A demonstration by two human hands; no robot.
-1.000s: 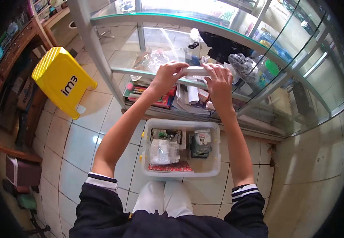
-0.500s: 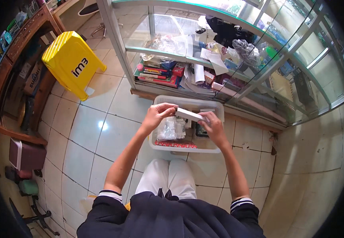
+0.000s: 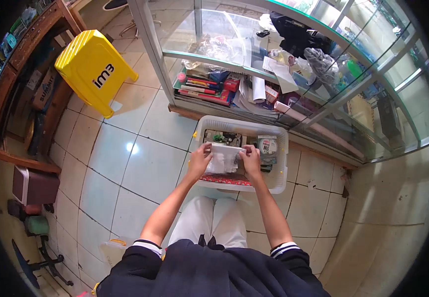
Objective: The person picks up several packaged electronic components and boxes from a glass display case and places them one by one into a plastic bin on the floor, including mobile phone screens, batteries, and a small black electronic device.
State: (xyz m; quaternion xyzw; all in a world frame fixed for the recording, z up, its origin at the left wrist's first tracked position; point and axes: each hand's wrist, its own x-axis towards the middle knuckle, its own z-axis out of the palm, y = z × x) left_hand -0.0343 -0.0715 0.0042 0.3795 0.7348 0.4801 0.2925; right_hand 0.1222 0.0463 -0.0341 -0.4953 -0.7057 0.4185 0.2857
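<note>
Both my hands are inside the outline of a translucent plastic bin (image 3: 281, 179) on the floor. My left hand (image 3: 198, 162) and my right hand (image 3: 252, 163) grip the two ends of a flat white strip-like item (image 3: 226, 148), low over a stack of white plastic-wrapped packets (image 3: 219, 163). Behind these lie a dark item with green bits (image 3: 219, 137) and, at the right, dark packs with a pale label (image 3: 267, 144). A red patterned piece (image 3: 224, 179) runs along the bin's front.
A glass display cabinet (image 3: 246, 69) full of papers, books and bags stands beyond the bin. At left are a yellow plastic stool (image 3: 93, 69), a wooden cabinet (image 3: 16, 94), a maroon box (image 3: 35, 184) and a chair base (image 3: 46, 262). A tiled wall (image 3: 382, 208) is at right.
Both hands have brought the white item down from the glass cabinet's shelf edge into the bin, onto or just over the white packets. My view has shifted.
</note>
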